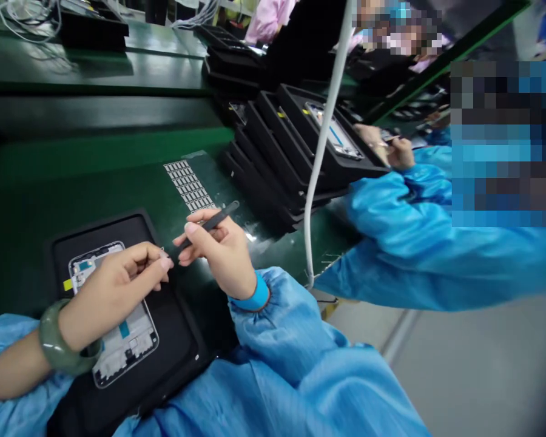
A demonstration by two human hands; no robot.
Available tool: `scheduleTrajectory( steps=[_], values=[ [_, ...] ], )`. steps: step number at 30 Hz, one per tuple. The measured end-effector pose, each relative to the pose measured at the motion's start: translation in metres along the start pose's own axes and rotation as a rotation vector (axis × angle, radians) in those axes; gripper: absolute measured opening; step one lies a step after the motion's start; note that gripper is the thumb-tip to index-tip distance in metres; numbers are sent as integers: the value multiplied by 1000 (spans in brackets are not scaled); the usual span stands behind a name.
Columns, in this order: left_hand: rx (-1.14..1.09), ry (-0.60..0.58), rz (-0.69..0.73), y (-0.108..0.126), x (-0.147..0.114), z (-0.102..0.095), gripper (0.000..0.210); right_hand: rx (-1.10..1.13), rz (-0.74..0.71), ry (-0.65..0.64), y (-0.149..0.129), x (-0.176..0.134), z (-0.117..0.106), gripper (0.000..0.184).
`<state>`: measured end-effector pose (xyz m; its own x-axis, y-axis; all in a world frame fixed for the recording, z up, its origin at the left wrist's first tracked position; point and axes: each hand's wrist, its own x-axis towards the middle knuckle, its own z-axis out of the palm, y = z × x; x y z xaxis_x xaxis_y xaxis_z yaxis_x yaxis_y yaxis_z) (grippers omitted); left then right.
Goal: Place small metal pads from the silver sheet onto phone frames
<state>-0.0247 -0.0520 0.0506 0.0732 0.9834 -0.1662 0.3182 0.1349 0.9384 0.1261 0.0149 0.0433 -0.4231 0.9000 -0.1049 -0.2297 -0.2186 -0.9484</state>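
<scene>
My right hand (224, 252) is closed around black tweezers (218, 218), whose rounded end points up and to the right. Their other end points toward my left hand (126, 273), where thumb and forefinger are pinched together. Whatever lies in that pinch is too small to make out. Under my left hand, a phone frame (141, 340) with white and blue patches lies in a black foam tray (177, 340). My forearm and the green bangle cover part of it. A yellow tab (67, 284) sticks out at the frame's left edge.
A sheet of small labels (188, 185) lies on the green table (118, 182) beyond my hands. Stacked black trays (273, 158) stand to the right, with another phone frame (339, 136) on top. A white cable (321, 152) hangs before them. A co-worker's blue sleeve (414, 243) reaches in from the right.
</scene>
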Motion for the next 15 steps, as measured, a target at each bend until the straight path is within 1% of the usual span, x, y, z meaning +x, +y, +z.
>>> scheduleTrajectory(
  steps=[2, 4, 6, 7, 8, 9, 11, 12, 13, 15],
  values=[
    [46, -5, -35, -3, -9, -8, 32, -20, -4, -122, -2, 0, 8, 24],
    [105, -40, -75, -7, -21, -16, 37, -40, 12, -248, -4, 1, 13, 22],
    [164, -54, -116, -14, -34, -24, 39, -42, 35, -323, -4, 4, 18, 19],
    [214, -21, -123, -19, -40, -29, 38, -34, 40, -330, -3, 7, 21, 19],
    [293, 45, -111, -25, -46, -34, 36, -24, 40, -320, 0, 11, 24, 19],
    [402, 132, -76, -32, -51, -39, 37, -18, 38, -304, 4, 16, 28, 20],
    [656, 288, 45, -48, -59, -48, 44, -16, 42, -284, 14, 26, 37, 23],
    [763, 322, 110, -56, -62, -52, 47, -18, 52, -286, 21, 31, 42, 25],
    [836, 322, 167, -64, -64, -54, 49, -22, 67, -295, 27, 36, 46, 26],
    [888, 291, 234, -77, -66, -56, 48, -34, 103, -325, 40, 44, 54, 30]
  ],
)
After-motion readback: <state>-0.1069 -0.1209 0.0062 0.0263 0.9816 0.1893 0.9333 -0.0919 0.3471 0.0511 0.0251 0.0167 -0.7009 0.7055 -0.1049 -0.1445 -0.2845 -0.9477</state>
